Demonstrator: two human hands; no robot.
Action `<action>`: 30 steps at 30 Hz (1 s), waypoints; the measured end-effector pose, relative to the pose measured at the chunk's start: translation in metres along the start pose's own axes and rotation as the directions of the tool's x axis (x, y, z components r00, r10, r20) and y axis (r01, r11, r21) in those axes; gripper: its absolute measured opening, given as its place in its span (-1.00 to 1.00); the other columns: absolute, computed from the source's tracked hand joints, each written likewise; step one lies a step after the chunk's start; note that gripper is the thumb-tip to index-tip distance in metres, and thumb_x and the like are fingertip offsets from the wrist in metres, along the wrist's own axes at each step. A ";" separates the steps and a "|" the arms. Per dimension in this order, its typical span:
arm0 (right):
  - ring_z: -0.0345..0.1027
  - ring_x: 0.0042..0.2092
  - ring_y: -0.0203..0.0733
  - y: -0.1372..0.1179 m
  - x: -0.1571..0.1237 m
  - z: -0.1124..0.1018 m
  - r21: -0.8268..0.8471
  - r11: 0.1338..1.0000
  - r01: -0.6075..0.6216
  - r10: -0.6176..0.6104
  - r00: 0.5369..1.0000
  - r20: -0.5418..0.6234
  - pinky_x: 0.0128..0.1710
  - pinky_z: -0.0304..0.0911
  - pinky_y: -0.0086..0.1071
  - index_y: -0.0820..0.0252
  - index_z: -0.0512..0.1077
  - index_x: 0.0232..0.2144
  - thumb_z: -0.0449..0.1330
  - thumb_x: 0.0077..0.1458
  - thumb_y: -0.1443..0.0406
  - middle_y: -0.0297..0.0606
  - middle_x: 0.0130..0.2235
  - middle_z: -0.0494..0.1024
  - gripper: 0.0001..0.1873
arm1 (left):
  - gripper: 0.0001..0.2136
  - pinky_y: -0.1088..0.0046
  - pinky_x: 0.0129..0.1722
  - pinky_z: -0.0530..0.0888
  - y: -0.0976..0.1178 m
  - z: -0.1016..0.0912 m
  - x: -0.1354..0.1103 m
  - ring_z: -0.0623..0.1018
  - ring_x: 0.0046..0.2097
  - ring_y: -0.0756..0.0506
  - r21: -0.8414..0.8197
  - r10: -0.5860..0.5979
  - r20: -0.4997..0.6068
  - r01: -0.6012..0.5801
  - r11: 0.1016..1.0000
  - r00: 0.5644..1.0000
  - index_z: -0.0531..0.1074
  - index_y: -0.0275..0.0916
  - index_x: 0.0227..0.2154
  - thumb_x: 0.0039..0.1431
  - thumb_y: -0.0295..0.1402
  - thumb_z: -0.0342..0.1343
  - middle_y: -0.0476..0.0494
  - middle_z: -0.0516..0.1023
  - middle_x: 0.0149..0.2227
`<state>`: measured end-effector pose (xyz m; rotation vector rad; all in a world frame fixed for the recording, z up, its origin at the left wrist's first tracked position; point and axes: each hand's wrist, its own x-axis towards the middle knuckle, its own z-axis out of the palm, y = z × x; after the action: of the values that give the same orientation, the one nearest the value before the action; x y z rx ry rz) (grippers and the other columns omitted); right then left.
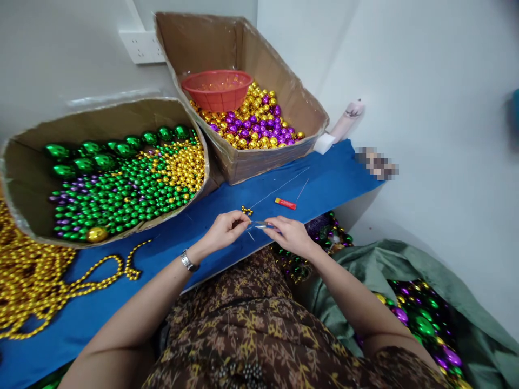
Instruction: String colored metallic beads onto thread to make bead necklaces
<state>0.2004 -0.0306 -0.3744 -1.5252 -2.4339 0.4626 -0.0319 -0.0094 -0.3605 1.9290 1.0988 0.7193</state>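
Observation:
My left hand (225, 229), wearing a metal-band watch (188, 261), is closed in a pinch on a thin string whose end is hard to see. Facing it, my right hand (290, 233) is closed around a small bladed cutting tool (261, 224), its silver tip close to the left fingertips. Just beyond the left fingers lies a small cluster of gold beads (247, 210). A thin pale string (279, 188) runs from near those beads across the blue tabletop. To the right of it is a red lighter (285, 203) with a yellow end.
A cardboard box (227, 162) holds gold and purple beads and a red basket (219, 92). Another box (133, 232) contains green, gold and purple beads. Gold bead strands (36, 275) cover the blue table (81, 319) at left. A green sack (377, 265) of beads stands right.

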 end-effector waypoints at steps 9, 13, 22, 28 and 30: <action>0.45 -0.16 -0.21 0.008 0.013 0.011 -0.038 0.990 -0.134 0.133 0.991 -0.025 -0.30 0.20 -0.44 0.01 0.39 -0.02 -0.07 0.30 0.01 -0.28 -0.13 0.54 -0.60 | -0.80 0.58 -0.52 0.23 0.000 -0.003 -0.004 0.33 -0.50 0.06 -0.023 -0.030 -0.035 0.029 0.999 0.999 0.48 -0.30 -0.37 0.20 -0.27 0.05 0.00 0.44 -0.51; 0.42 -0.11 -0.16 0.026 0.017 0.020 -0.062 0.971 -0.232 0.237 0.968 0.082 -0.29 0.21 -0.42 0.02 0.35 -0.02 0.12 0.15 -0.06 -0.24 -0.05 0.46 -0.54 | -0.77 0.57 -0.56 0.20 -0.002 -0.008 -0.005 0.27 -0.55 0.07 -0.063 -0.098 -0.102 0.092 0.994 0.990 0.47 -0.30 -0.40 0.17 -0.22 0.08 0.02 0.40 -0.56; 0.39 -0.29 -0.23 0.037 0.017 0.033 -0.066 0.971 -0.228 0.237 0.954 0.185 -0.40 0.09 -0.46 0.12 0.35 -0.23 0.03 0.26 0.14 -0.24 -0.21 0.50 -0.80 | -0.80 0.56 -0.52 0.31 0.037 -0.056 -0.001 0.40 -0.48 0.04 -0.088 0.040 -0.333 -0.073 0.993 0.942 0.47 -0.29 -0.40 0.16 -0.24 0.14 -0.03 0.47 -0.51; 0.33 -0.36 -0.32 0.069 -0.028 -0.015 -0.026 0.991 -0.132 0.134 0.934 0.332 -0.36 0.12 -0.51 0.15 0.35 -0.36 0.08 0.20 0.12 -0.37 -0.39 0.48 -0.77 | -0.81 0.54 -0.52 0.35 0.083 -0.107 0.021 0.42 -0.52 0.09 -0.151 0.206 -0.538 -0.333 0.931 0.818 0.46 -0.26 -0.42 0.14 -0.22 0.22 0.03 0.47 -0.54; 0.32 -0.38 -0.31 0.087 -0.049 -0.033 -0.101 0.986 -0.132 0.163 0.879 0.448 -0.39 0.11 -0.51 0.15 0.36 -0.42 0.14 0.15 0.16 -0.38 -0.44 0.47 -0.80 | -0.84 0.52 -0.49 0.37 0.100 -0.120 0.026 0.42 -0.51 0.10 -0.140 0.250 -0.579 -0.396 0.907 0.776 0.46 -0.23 -0.42 0.14 -0.26 0.24 0.06 0.46 -0.55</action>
<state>0.3048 -0.0345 -0.3789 -1.8108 -2.7021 0.8657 -0.0695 0.0242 -0.2104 1.7408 0.9308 1.6154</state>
